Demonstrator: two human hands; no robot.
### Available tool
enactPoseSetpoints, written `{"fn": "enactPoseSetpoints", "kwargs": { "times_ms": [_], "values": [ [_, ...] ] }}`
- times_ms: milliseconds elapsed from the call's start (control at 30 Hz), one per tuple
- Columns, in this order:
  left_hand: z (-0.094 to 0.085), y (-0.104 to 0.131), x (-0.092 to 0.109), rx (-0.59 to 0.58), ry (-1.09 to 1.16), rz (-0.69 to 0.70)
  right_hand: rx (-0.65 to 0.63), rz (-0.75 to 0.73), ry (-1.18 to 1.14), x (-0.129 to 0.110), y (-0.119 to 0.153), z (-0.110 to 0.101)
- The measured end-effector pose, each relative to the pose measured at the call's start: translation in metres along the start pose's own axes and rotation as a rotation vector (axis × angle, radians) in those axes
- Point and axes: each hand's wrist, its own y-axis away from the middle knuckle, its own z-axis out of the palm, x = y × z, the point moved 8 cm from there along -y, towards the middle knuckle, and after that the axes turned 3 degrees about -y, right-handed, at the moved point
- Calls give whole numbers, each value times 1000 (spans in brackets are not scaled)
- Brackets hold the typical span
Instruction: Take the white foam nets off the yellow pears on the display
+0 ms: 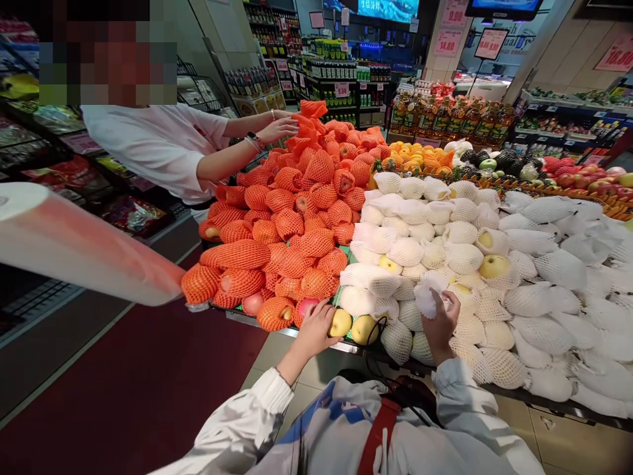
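My left hand (316, 328) rests at the display's front edge, its curled fingers against a bare yellow pear (340, 323); a second bare pear (364, 329) lies just to the right. A pinkish apple (307, 307) shows behind my fingertips. Over the white-wrapped fruit, my right hand (441, 315) has its thumb and fingers closed on a crumpled white foam net (426, 297). Whether fruit is inside that net cannot be made out. Apples in orange foam nets (289, 224) are heaped on the left, and pears in white nets (459, 256) fill the middle.
Across the heap at the upper left, another person's hands (277, 126) touch orange netting. A large plastic bag roll (89, 244) juts in from the left. Oranges (413, 156), bottled oil (455, 120) and shelves of goods stand farther back. A dark cord (380, 326) hangs near the pears.
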Motion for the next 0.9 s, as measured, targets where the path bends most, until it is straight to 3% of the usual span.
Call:
{"fn": "enactPoseSetpoints", "kwargs": {
  "times_ms": [267,433,567,700,800,900],
  "values": [
    [1,-4,10,7,-83,61,62,98,-151,8,7,-23],
    [-7,-8,47,66,-76,137,205,237,-161,17,11,-53],
    [24,-3,74,-5,35,162,221,290,-182,24,17,-70],
    [57,-1,75,-34,129,85,186,343,-197,32,23,-76],
    [62,-5,71,-53,163,80,191,332,-190,31,23,-79],
    [53,-13,72,-96,145,116,168,299,-187,26,18,-80]
  ]
}}
